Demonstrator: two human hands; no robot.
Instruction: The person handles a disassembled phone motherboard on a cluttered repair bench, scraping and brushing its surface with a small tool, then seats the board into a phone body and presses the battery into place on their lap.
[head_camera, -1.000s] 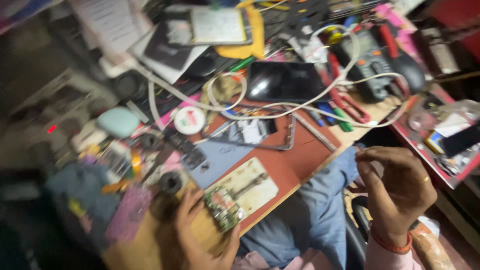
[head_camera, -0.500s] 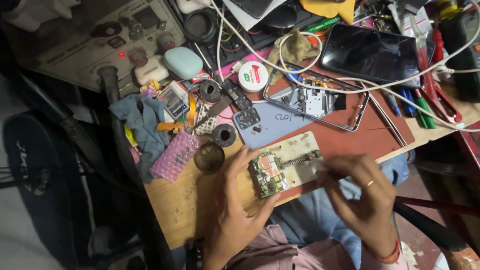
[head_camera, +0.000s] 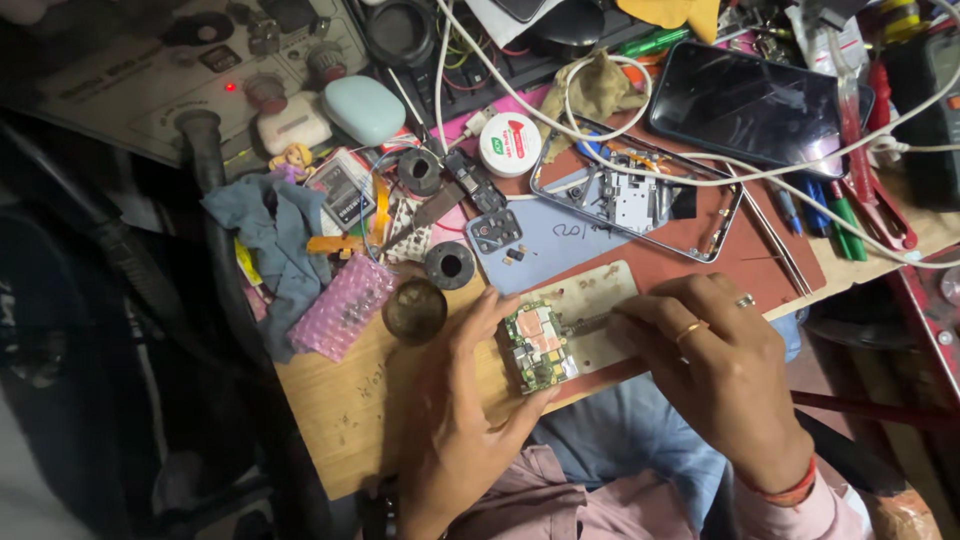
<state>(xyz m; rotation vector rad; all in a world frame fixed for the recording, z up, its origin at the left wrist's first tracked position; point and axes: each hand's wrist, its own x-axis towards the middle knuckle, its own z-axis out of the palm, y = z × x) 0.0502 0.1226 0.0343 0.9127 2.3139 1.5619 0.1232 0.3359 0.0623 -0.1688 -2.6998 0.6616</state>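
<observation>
left hand (head_camera: 465, 400) – fingers pinching the green circuit board (head_camera: 538, 347) at the wooden bench's near edge | right hand (head_camera: 722, 368) – fingertips pressed together on a thin metal tool (head_camera: 590, 323) touching the board | round white tin (head_camera: 509, 144) with red-green label further back | pink bubble-wrap pouch (head_camera: 343, 306) to the left

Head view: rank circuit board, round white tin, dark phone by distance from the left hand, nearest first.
1. Circuit board: touched by the left hand, which steadies it on the bench edge just right of the fingers.
2. Round white tin: mid-bench, farther back.
3. Dark phone: far back right, beyond the opened phone frame.
</observation>
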